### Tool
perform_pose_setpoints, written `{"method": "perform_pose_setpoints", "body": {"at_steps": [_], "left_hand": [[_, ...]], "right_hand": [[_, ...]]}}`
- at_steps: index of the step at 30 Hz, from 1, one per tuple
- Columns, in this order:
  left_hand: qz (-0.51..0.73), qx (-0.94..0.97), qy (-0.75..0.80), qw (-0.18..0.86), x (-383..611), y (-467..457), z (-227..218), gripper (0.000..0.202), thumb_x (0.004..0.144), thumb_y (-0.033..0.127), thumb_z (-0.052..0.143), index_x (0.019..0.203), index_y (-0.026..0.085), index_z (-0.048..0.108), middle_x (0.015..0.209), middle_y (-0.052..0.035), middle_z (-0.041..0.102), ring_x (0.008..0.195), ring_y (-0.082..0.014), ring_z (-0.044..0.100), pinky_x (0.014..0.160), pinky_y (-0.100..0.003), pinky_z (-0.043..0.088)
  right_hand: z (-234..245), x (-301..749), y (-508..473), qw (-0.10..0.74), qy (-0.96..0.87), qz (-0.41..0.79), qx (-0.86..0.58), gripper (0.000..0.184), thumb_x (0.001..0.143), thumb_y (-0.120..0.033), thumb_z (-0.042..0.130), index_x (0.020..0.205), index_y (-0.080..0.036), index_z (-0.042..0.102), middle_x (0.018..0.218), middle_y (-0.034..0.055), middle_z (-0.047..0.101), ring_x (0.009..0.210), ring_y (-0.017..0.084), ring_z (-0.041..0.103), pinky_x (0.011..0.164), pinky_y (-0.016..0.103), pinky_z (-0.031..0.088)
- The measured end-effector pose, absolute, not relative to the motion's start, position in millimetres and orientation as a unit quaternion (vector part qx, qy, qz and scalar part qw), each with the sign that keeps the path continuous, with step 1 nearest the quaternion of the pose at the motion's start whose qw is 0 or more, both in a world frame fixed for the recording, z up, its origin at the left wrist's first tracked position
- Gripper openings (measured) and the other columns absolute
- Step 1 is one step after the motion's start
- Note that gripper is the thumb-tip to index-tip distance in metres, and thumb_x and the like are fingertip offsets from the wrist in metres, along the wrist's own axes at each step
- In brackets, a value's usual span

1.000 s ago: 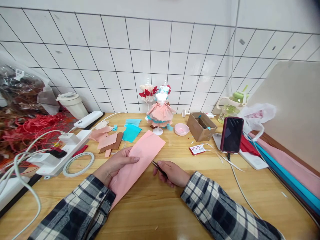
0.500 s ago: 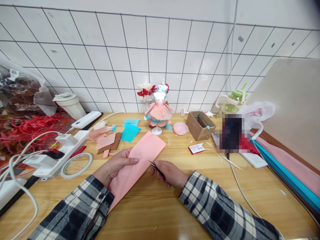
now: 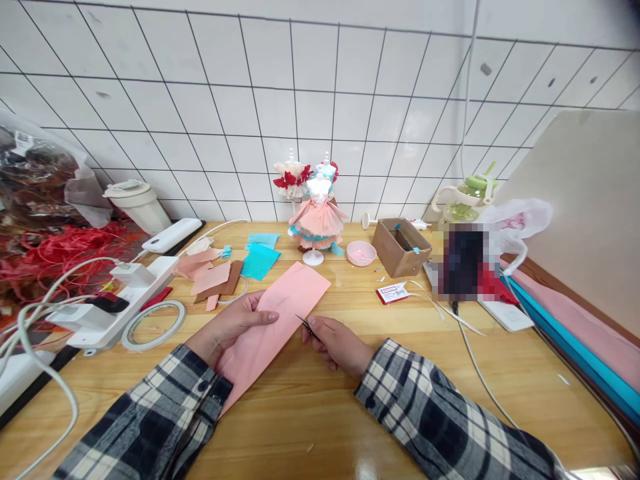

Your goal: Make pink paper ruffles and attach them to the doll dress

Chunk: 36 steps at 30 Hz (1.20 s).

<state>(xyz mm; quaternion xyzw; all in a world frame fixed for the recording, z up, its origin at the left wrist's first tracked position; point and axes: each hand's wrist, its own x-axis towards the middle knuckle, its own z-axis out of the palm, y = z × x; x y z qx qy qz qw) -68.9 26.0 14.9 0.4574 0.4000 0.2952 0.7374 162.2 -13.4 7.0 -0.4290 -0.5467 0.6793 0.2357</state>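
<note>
A long pink paper strip [image 3: 280, 313] lies slantwise on the wooden table [image 3: 400, 373]. My left hand [image 3: 227, 328] grips its left edge, thumb on top and fingers under the sheet. My right hand [image 3: 336, 343] is closed around a thin dark metal tool [image 3: 304, 323], whose tip touches the strip's right edge. Both forearms wear plaid sleeves.
Behind the strip stand small dress mannequins [image 3: 316, 217], a pink dish [image 3: 361, 253], a cardboard box [image 3: 401, 246] and paper scraps [image 3: 215, 273]. A tape ring [image 3: 153, 325] and a power strip [image 3: 120, 300] with cables lie left. A phone [image 3: 463, 263], cables and paper rolls [image 3: 575, 333] lie right.
The view has tilted slightly downward. My right hand with the tool has edged a little left toward the strip. The left hand keeps its hold.
</note>
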Motion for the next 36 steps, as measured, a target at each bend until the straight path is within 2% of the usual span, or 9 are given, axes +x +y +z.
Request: {"method": "perform_pose_setpoints", "body": {"at_steps": [5, 10, 15, 21, 29, 36], "left_hand": [[0.318, 0.439, 0.421, 0.727, -69, 26, 15, 0.057, 0.064, 0.024, 0.084, 0.117, 0.021, 0.064, 0.094, -0.0052, 0.076, 0.078, -0.0206, 0.071, 0.069, -0.029, 0.056], [0.327, 0.44, 0.428, 0.718, -68, 27, 14, 0.062, 0.062, 0.024, 0.085, 0.119, 0.018, 0.063, 0.095, -0.0079, 0.076, 0.079, -0.0229, 0.071, 0.071, -0.031, 0.056], [0.327, 0.438, 0.43, 0.719, -68, 27, 14, 0.061, 0.063, 0.023, 0.085, 0.12, 0.019, 0.063, 0.094, -0.0071, 0.077, 0.074, -0.0201, 0.071, 0.069, -0.028, 0.056], [0.327, 0.439, 0.426, 0.72, -70, 28, 12, 0.06, 0.062, 0.024, 0.085, 0.118, 0.019, 0.064, 0.095, -0.007, 0.076, 0.08, -0.0229, 0.072, 0.073, -0.031, 0.056], [0.343, 0.441, 0.444, 0.7, -67, 27, 16, 0.064, 0.059, 0.024, 0.087, 0.118, 0.018, 0.064, 0.094, -0.0067, 0.077, 0.079, -0.0225, 0.072, 0.07, -0.029, 0.056], [0.327, 0.464, 0.447, 0.691, -67, 27, 17, 0.07, 0.066, 0.035, 0.083, 0.129, 0.021, 0.057, 0.1, -0.0084, 0.076, 0.084, -0.0244, 0.071, 0.072, -0.031, 0.056]], "right_hand": [[10, 162, -14, 0.239, -0.518, 0.69, -0.445, 0.038, 0.1, -0.047, 0.029, 0.083, -0.02, 0.049, 0.058, -0.0072, 0.03, 0.043, 0.007, 0.022, 0.033, 0.016, 0.024], [9, 162, -14, 0.235, -0.514, 0.696, -0.443, 0.039, 0.098, -0.051, 0.033, 0.082, -0.02, 0.049, 0.058, -0.0075, 0.03, 0.043, 0.007, 0.022, 0.034, 0.016, 0.023], [11, 161, -15, 0.242, -0.491, 0.717, -0.432, 0.037, 0.099, -0.049, 0.03, 0.081, -0.021, 0.047, 0.055, -0.0089, 0.028, 0.04, 0.006, 0.019, 0.033, 0.016, 0.021], [17, 160, -17, 0.235, -0.46, 0.735, -0.44, 0.034, 0.1, -0.044, 0.03, 0.08, -0.021, 0.045, 0.055, -0.0092, 0.03, 0.04, 0.006, 0.018, 0.034, 0.017, 0.017], [18, 159, -17, 0.234, -0.45, 0.743, -0.438, 0.032, 0.099, -0.043, 0.034, 0.079, -0.02, 0.044, 0.054, -0.0099, 0.029, 0.04, 0.005, 0.016, 0.036, 0.018, 0.012], [19, 160, -17, 0.23, -0.46, 0.729, -0.451, 0.032, 0.099, -0.042, 0.036, 0.077, -0.02, 0.044, 0.053, -0.0097, 0.029, 0.042, 0.005, 0.017, 0.038, 0.019, 0.012]]}}
